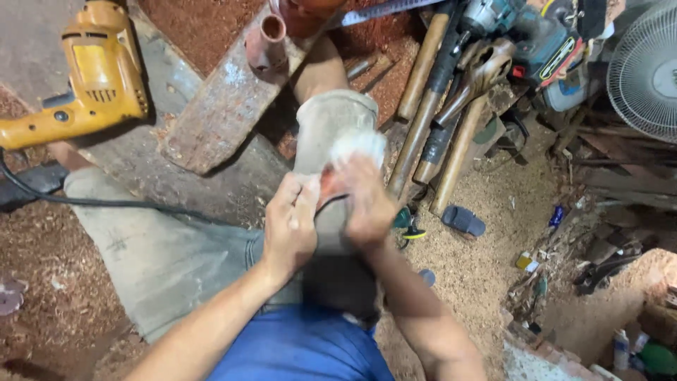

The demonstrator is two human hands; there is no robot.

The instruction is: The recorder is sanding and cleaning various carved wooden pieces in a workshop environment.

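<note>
Both hands — left hand (pixel 289 226), right hand (pixel 367 204) — fingers curled around a blurred small reddish piece (pixel 330 187).

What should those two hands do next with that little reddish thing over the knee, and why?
Probably steady it first. The left hand and right hand meet around a small reddish piece above the knee, and the right hand is blurred, so the piece itself is hard to make out.
</note>
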